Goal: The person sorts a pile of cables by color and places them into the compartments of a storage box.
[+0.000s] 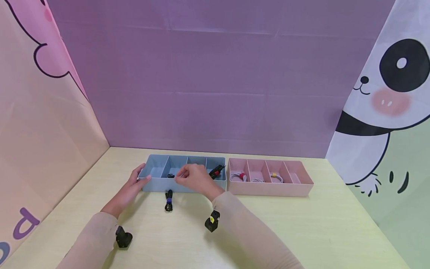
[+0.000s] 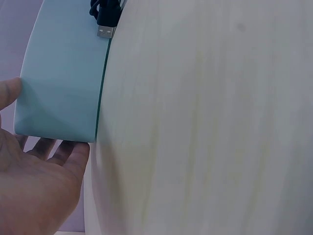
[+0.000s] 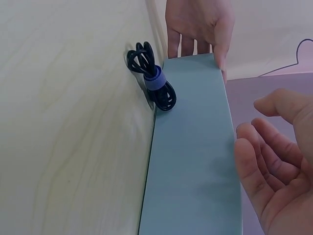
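A blue divided box [image 1: 184, 185] stands at the back of the table, its left end held by my left hand [image 1: 130, 186], thumb at the top edge and fingers against the end wall [image 2: 58, 58]. Over the middle compartments hovers my right hand [image 1: 195, 178]; the right wrist view shows its fingers loosely bent, thumb apart, nothing between them. In front of the box lies a coiled black cable [image 1: 169, 200] with a purple strap [image 3: 155, 79] and a USB plug [image 2: 105, 32]. Inside the box are a small black piece [image 1: 171, 175] and a black cable with a red strap [image 1: 216, 171].
Right beside the blue box stands a pink divided box [image 1: 272, 189]. Its compartments hold white cables, one with a red strap [image 1: 242, 176] and one with a yellow strap [image 1: 274, 175]. A purple backdrop [image 1: 215, 93] rises behind the table [image 1: 302, 231].
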The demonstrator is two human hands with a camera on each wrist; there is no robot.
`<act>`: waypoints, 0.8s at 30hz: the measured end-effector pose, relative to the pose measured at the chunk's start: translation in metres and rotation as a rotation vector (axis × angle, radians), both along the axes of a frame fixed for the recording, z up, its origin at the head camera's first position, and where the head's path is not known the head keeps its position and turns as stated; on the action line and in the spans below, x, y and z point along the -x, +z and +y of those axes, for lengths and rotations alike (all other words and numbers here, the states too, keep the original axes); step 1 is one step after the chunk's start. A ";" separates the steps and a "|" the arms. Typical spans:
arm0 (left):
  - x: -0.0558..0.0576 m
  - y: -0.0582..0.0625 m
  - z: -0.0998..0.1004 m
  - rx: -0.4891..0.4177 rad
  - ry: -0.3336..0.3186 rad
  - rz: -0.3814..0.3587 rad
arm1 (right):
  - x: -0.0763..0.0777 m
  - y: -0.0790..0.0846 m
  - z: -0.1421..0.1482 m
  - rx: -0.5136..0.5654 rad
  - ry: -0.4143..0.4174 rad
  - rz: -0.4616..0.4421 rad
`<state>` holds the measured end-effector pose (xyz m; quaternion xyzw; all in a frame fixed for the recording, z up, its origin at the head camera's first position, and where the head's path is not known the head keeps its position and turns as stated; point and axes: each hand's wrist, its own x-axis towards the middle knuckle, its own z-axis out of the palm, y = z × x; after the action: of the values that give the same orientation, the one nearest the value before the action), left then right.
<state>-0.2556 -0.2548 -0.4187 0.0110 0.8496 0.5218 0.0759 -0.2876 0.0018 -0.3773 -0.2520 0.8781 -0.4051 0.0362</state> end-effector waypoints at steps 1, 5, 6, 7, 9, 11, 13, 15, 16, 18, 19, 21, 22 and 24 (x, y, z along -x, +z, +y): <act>0.000 0.001 0.000 0.001 0.000 0.000 | -0.001 0.000 0.000 0.000 0.001 0.001; -0.001 0.002 0.002 -0.001 0.005 -0.002 | -0.003 0.000 -0.001 -0.002 0.012 -0.001; -0.001 0.002 0.002 -0.001 0.005 -0.004 | -0.004 0.000 -0.001 0.001 0.016 -0.005; -0.002 0.002 0.002 -0.003 0.006 -0.004 | -0.005 0.000 -0.001 0.004 0.022 -0.007; -0.002 0.002 0.002 -0.005 0.008 -0.003 | -0.006 -0.001 -0.002 0.003 0.037 -0.002; -0.001 0.002 0.002 -0.008 0.008 0.001 | -0.006 -0.003 -0.003 -0.003 0.051 0.015; -0.001 0.001 0.002 -0.010 0.006 0.006 | -0.006 -0.005 -0.004 -0.014 0.064 0.032; -0.001 0.001 0.002 -0.013 0.005 0.009 | -0.007 -0.007 -0.005 -0.024 0.069 0.047; -0.001 0.002 0.002 -0.014 0.004 0.007 | -0.008 -0.008 -0.005 -0.027 0.070 0.051; -0.001 0.002 0.001 -0.011 0.001 0.004 | -0.010 -0.008 -0.006 -0.031 0.071 0.045; -0.001 0.002 0.001 -0.009 0.000 0.004 | -0.011 -0.008 -0.006 -0.034 0.072 0.042; -0.001 0.002 0.001 -0.008 0.000 0.006 | -0.012 -0.008 -0.007 -0.036 0.077 0.035; -0.001 0.002 0.001 -0.008 -0.001 0.007 | -0.013 -0.008 -0.007 -0.036 0.080 0.032; -0.001 0.002 0.002 -0.010 -0.002 0.011 | -0.014 -0.009 -0.008 -0.041 0.087 0.029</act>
<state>-0.2548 -0.2533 -0.4167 0.0150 0.8475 0.5258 0.0714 -0.2736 -0.0058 -0.3867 -0.2951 0.8748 -0.3815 0.0463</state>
